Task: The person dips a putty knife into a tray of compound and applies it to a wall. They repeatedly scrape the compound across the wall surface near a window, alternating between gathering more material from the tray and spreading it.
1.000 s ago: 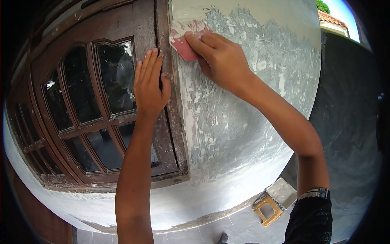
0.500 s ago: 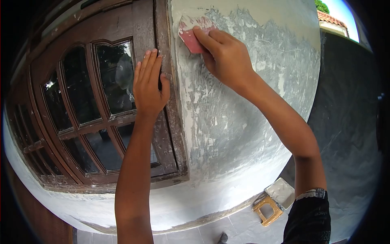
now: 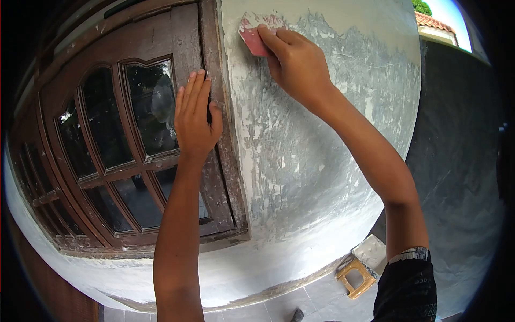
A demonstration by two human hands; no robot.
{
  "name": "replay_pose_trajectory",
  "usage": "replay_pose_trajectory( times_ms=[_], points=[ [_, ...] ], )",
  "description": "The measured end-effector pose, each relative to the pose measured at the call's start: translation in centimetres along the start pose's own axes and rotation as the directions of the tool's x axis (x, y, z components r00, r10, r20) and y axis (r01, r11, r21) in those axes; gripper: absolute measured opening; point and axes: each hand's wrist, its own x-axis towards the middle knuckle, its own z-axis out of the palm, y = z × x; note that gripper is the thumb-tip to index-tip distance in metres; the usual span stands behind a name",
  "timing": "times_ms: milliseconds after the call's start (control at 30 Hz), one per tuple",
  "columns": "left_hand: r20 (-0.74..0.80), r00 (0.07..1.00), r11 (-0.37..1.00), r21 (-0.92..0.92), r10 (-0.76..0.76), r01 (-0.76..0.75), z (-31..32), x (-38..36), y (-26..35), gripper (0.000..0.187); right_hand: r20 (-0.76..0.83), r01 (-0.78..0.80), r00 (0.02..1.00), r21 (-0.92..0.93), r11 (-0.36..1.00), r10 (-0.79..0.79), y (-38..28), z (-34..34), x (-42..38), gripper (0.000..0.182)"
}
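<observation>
My right hand (image 3: 300,67) grips a pink putty scraper (image 3: 256,43) whose face is smeared with white putty. The scraper lies against the upper part of the wall (image 3: 311,161), close beside the window frame. Grey-white, streaky putty coats this wall, with a smoother pale band along the top. My left hand (image 3: 196,115) rests flat with fingers stretched on the brown wooden window (image 3: 185,43), near its right edge, and holds nothing.
Down at the right, a tray of white putty (image 3: 370,252) sits beside a small yellowish stool (image 3: 355,279) on the grey tiled floor (image 3: 279,308). A dark sheet-like surface (image 3: 456,161) stands on the right. Beyond it shows a tiled roof (image 3: 435,22).
My right hand and the scraper have slid a little upward along the wall. My left hand stays on the window, and the view has shifted slightly.
</observation>
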Motion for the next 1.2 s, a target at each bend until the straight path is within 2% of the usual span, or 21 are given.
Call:
replay_pose_trajectory(
  times_ms=[133,200,233,300,367,400,433,500,633,700,800,833,900,967,1067,1100,1167,1200],
  points=[
    [-0.001,1.000,0.999,0.033,0.006,-0.006,0.0,0.1,-0.1,0.047,0.030,-0.017,0.999,-0.106,0.994,0.020,2.3,2.0,0.7,0.036],
    [-0.004,1.000,0.999,0.035,0.011,-0.011,0.0,0.1,-0.2,0.046,0.092,-0.034,0.995,-0.103,0.994,0.043,1.9,2.6,-0.7,0.052],
    [-0.008,1.000,0.999,0.037,0.013,-0.012,0.0,0.1,-0.1,0.046,0.093,-0.033,0.995,-0.105,0.994,0.043,1.1,2.3,-1.4,0.052],
    [-0.008,1.000,0.999,0.035,0.013,-0.013,0.0,0.1,-0.1,0.046,0.173,-0.050,0.983,-0.046,0.998,0.058,-1.4,1.4,-3.4,0.042],
    [-0.005,1.000,0.999,0.033,0.011,-0.011,-0.1,0.1,-0.1,0.046,0.240,-0.070,0.968,0.000,0.998,0.068,-4.1,0.7,-5.8,0.044],
    [-0.007,1.000,0.999,0.032,0.015,-0.014,-0.1,0.1,-0.1,0.046,0.272,-0.054,0.962,0.086,0.995,0.028,-5.5,0.1,-6.6,0.047],
    [-0.009,1.000,0.999,0.033,0.019,-0.019,-0.1,0.2,-0.1,0.046,0.177,0.008,0.983,0.164,0.986,-0.037,-6.5,0.2,-7.2,0.046],
    [-0.011,1.000,0.999,0.024,0.023,-0.022,-0.2,0.2,0.0,0.046,0.116,0.033,0.992,0.202,0.979,-0.057,-7.2,-0.4,-6.3,0.042],
    [-0.002,1.000,0.999,0.052,0.011,-0.011,-0.1,0.2,0.1,0.046,-0.089,0.006,0.996,0.105,0.994,0.003,-2.2,0.5,0.2,0.036],
    [0.003,1.000,0.999,0.036,0.006,-0.006,0.0,0.0,0.1,0.046,-0.028,-0.008,1.000,-0.024,1.000,0.007,0.2,1.6,1.8,0.035],
    [0.007,1.000,1.000,0.016,-0.001,0.001,0.0,0.1,0.0,0.047,-0.013,0.050,0.999,-0.079,0.996,-0.051,1.3,3.6,0.3,0.034],
    [0.010,1.000,1.000,0.013,-0.005,0.004,0.0,0.1,0.1,0.047,-0.012,0.048,0.999,-0.082,0.995,-0.049,0.3,3.3,-0.8,0.034],
    [0.007,1.000,1.000,0.006,0.003,-0.003,0.0,0.0,0.0,0.047,0.147,0.012,0.989,-0.056,0.998,-0.004,-3.3,1.9,-4.8,0.035],
    [0.000,1.000,1.000,0.008,0.007,-0.007,-0.1,0.1,0.0,0.048,0.162,0.103,0.981,0.055,0.993,-0.110,-6.1,0.6,-7.9,0.038],
    [0.000,1.000,1.000,0.013,0.023,-0.023,-0.2,0.2,0.0,0.046,0.075,0.070,0.994,0.123,0.990,-0.080,-5.6,-0.6,-5.3,0.037],
    [-0.001,1.000,0.999,0.034,0.017,-0.017,-0.1,0.2,0.1,0.047,0.059,-0.009,0.998,0.143,0.990,0.001,-4.4,-0.8,-3.4,0.056],
    [-0.003,1.000,0.998,0.054,0.011,-0.011,0.0,0.2,0.1,0.047,-0.074,0.010,0.997,0.072,0.997,-0.005,-1.0,0.7,-0.1,0.052],
    [-0.004,1.000,0.998,0.055,0.013,-0.013,0.1,0.1,0.1,0.047,-0.075,0.009,0.997,0.073,0.997,-0.003,0.1,1.4,0.5,0.052]
  ],
)
